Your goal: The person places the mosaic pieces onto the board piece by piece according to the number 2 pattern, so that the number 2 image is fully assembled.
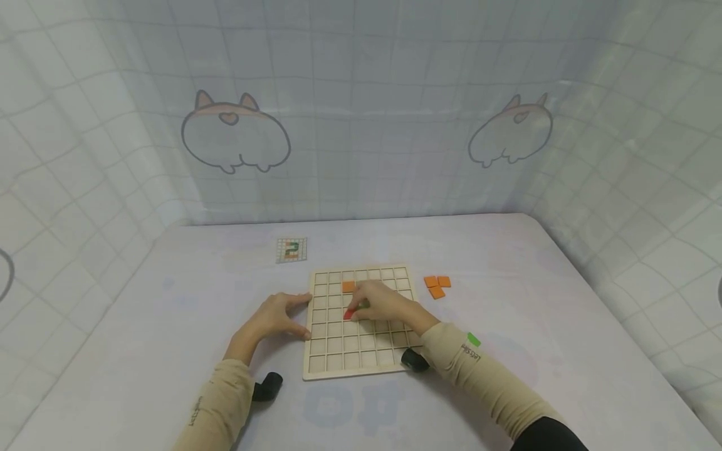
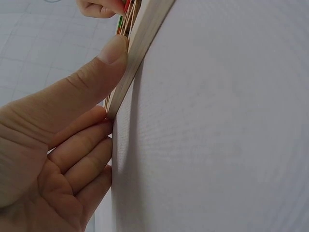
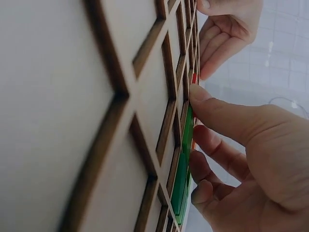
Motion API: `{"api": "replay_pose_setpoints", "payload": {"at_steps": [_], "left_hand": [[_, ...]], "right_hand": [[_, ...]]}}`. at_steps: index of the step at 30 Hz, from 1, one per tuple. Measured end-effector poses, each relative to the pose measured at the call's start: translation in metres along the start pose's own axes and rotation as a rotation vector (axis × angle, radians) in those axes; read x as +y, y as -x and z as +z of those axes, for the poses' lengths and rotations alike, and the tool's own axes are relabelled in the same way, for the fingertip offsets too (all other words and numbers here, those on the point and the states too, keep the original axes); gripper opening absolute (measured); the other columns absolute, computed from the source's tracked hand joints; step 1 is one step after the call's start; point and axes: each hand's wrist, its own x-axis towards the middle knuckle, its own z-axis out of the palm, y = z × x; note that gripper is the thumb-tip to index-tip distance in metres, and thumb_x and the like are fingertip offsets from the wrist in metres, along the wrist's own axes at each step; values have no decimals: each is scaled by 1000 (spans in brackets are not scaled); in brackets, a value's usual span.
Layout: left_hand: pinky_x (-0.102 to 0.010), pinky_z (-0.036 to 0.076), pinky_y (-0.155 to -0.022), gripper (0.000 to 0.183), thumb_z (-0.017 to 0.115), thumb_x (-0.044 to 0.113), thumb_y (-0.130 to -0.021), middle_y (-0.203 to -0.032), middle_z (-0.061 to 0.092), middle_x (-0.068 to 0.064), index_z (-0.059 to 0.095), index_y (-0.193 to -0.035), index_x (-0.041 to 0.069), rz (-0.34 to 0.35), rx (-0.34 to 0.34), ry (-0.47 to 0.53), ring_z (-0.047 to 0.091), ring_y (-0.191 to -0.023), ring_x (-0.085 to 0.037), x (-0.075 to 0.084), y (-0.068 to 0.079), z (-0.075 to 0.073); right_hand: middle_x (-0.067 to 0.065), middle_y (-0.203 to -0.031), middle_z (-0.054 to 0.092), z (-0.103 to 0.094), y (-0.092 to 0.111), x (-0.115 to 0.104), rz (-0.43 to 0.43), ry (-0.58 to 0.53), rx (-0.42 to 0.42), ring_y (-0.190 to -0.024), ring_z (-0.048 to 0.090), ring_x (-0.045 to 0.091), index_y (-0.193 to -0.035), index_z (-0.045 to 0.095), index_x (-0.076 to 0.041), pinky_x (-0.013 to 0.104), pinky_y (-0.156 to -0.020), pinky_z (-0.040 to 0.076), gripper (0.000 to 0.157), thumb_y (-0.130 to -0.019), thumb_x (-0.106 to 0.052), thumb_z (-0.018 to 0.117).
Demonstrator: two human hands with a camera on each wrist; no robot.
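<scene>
A square wooden grid board [image 1: 334, 362] lies on the table with both hands at it. My left hand [image 1: 276, 314] touches its left edge, thumb and index finger spread apart along the rim; the left wrist view shows the thumb tip [image 2: 115, 50] against the wooden side. Over the middle cells, my right hand [image 1: 382, 302] pinches a red tile [image 1: 348, 314] low at the grid. An orange tile [image 1: 348, 287] sits in a cell farther back. Beneath the right fingers, green tiles [image 3: 181, 181] lie on the board, mostly covered in the head view.
Three loose orange tiles [image 1: 437, 292] lie right of the board. A small pattern card [image 1: 291, 250] with a coloured grid rests beyond the board's back left corner. A bright green tile [image 1: 474, 339] shows beside the right sleeve. Tiled curtain-like walls [image 1: 361, 156] surround the table.
</scene>
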Motion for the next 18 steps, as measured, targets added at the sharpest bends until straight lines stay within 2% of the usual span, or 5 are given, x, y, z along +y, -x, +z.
{"api": "replay_pose_setpoints", "payload": {"at_steps": [10, 18], "left_hand": [[-54, 33, -107, 87, 89, 27, -56, -135, 49, -21, 54, -131, 0, 0, 8, 16, 40, -129, -41, -1, 1, 2], [-53, 33, -107, 87, 89, 27, -56, -136, 48, -22, 53, -131, 0, 4, 11, 18, 40, -129, -41, -1, 1, 3]], "right_hand": [[1, -98, 66, 2, 1, 0, -16, -18, -27, -92, 57, 13, -102, 74, -9, 20, -79, 48, 20, -83, -14, 71], [-2, -89, 67, 2, -1, 1, 10, 14, -13, -80, 56, 8, -97, 75, -8, 16, -69, 46, 18, -81, -16, 73]]}}
